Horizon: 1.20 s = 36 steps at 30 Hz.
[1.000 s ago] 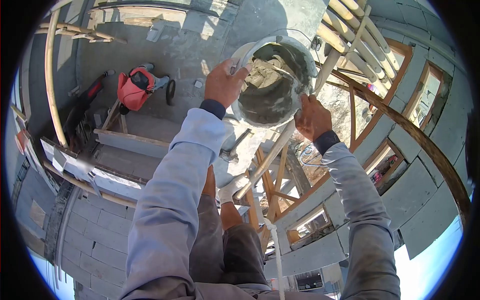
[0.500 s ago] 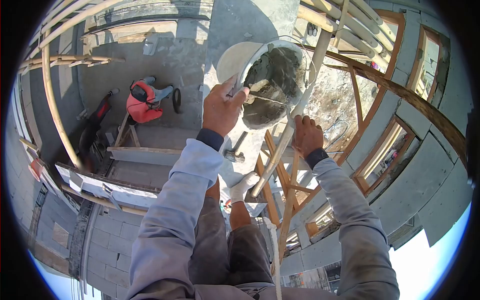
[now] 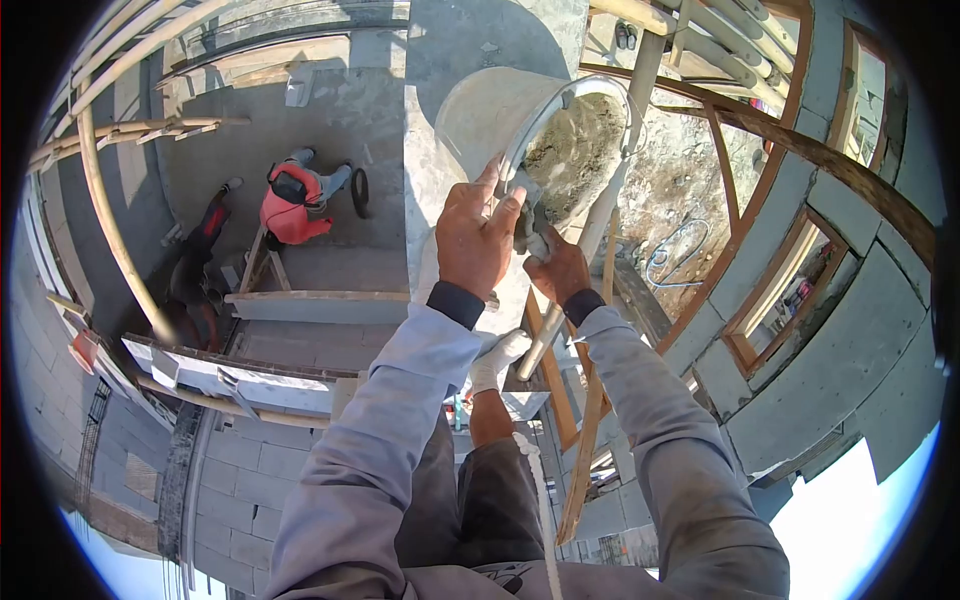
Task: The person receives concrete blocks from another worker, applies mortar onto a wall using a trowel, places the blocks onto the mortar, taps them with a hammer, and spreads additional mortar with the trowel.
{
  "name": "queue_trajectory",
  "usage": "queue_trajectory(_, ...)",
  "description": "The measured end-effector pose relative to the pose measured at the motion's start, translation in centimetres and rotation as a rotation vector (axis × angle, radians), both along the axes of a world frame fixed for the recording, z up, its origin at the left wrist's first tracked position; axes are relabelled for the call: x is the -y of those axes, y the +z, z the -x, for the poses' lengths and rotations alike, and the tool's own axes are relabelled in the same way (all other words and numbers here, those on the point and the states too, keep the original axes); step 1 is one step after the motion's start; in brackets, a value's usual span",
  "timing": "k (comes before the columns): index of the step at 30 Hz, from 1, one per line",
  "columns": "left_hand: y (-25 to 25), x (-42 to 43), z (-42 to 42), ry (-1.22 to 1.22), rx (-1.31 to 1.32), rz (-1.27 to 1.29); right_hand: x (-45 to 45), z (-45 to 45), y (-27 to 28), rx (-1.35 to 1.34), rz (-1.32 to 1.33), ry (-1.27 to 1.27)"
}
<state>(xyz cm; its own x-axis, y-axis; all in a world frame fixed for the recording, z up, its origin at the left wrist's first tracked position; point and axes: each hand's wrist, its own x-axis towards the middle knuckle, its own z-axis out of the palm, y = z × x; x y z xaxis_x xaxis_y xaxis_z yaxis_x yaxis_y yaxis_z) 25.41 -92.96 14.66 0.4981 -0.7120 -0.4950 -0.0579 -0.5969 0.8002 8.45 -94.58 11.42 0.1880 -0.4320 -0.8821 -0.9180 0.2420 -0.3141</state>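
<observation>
A pale bucket (image 3: 475, 115) lies tipped on the concrete ledge, its mouth turned toward the right. Grey mortar (image 3: 580, 150) coats the inside. My left hand (image 3: 475, 235) grips the near rim, thumb and fingers closed on it. Just right of it, my right hand (image 3: 560, 268) is closed around what looks like a mortar-covered trowel (image 3: 527, 205), whose blade is at the lower edge of the mouth. Its handle is mostly hidden by the fingers. Below the hands shows my foot in a white covering (image 3: 500, 355).
A bamboo pole (image 3: 605, 215) slants past the bucket's right side. Timber braces (image 3: 590, 440) stand below right. A white rope (image 3: 545, 510) hangs before my body. On a lower floor at left are a person in red (image 3: 285, 205) and another in dark clothes (image 3: 195, 265).
My right hand has moved left to the bucket's mouth, bringing the trowel to its lower edge. The bucket has shifted and turned slightly. My left hand stays on the rim.
</observation>
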Motion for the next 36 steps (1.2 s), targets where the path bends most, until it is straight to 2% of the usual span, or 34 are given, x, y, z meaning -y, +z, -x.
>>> queue_trajectory(1,0.1,0.2,-0.2,0.008,0.05,0.006,-2.2,1.5,-2.5,0.101,0.158,-0.006)
queue_trajectory(4,-1.0,-0.1,-1.8,0.005,-0.019,0.021,-2.5,0.1,-0.9,0.333,-0.028,-0.491)
queue_trajectory(5,-1.2,0.0,-2.9,0.03,-0.176,0.007,-1.7,-0.4,0.6,0.316,-0.168,-0.622)
queue_trajectory(6,-1.3,0.1,-4.4,-0.011,-0.184,-0.058,-1.3,-0.5,1.3,0.323,-0.151,-0.616)
queue_trajectory(7,-1.3,0.3,-6.0,0.061,-0.313,-0.069,-1.2,-0.5,1.9,0.324,-0.133,-0.608)
queue_trajectory(8,-2.5,-0.2,-7.8,0.057,-0.329,-0.047,-0.9,-0.3,2.5,0.328,-0.116,-0.599)
queue_trajectory(9,-3.1,0.1,-9.3,0.193,-0.455,-0.085,-0.6,-0.2,3.1,0.299,-0.073,-0.571)
queue_trajectory(12,-6.2,-0.4,-13.3,0.221,-0.418,-0.16,0.6,0.6,5.7,0.357,0.122,-0.359)
queue_trajectory(14,-6.7,-0.3,-13.5,0.204,-0.392,-0.161,-1.3,2.5,2.6,0.404,0.197,-0.321)
queue_trajectory(16,-7.2,-0.9,-13.3,0.241,-0.423,-0.139,-1.2,2.5,1.4,0.342,0.212,-0.266)
queue_trajectory(17,-7.7,-0.6,-13.3,0.258,-0.444,-0.12,-1.0,1.6,1.4,0.231,0.236,-0.237)
queue_trajectory(18,-8.5,0.0,-13.6,0.246,-0.417,-0.102,-0.8,0.7,1.4,0.295,0.211,-0.331)
queue_trajectory(20,-9.4,-1.1,-14.0,0.242,-0.351,-0.113,-1.2,-0.7,1.3,0.178,-0.042,-0.465)
queue_trajectory(23,-8.9,-0.9,-15.4,0.149,-0.313,-0.174,-1.0,-1.8,3.4,0.179,-0.138,-0.47)
queue_trajectory(26,-7.7,-0.5,-15.5,0.143,-0.325,-0.155,-0.7,-0.6,4.8,0.194,-0.104,-0.425)
queue_trajectory(27,-10.2,-1.6,-16.0,0.009,-0.201,-0.057,-0.3,-0.1,5.6,0.171,-0.073,-0.403)
queue_trajectory(29,-15.9,-5.5,-16.6,-0.002,-0.216,0.027,0.6,0.6,7.3,0.114,-0.083,-0.37)
queue_trajectory(30,-15.6,-5.8,-17.0,0.083,-0.258,0.027,1.8,-0.5,9.7,0.072,0.012,-0.265)
queue_trajectory(31,-14.5,-5.7,-17.4,0.17,-0.297,0.03,1.7,0.7,9.1,0.118,0.026,-0.247)
queue_trajectory(33,-11.6,-6.1,-16.8,0.52,-0.47,-0.043,1.9,1.4,9.0,0.166,0.027,-0.248)
queue_trajectory(36,-9.4,-8.3,-17.5,0.605,-0.394,-0.023,2.4,-1.3,12.4,0.182,0.03,-0.398)
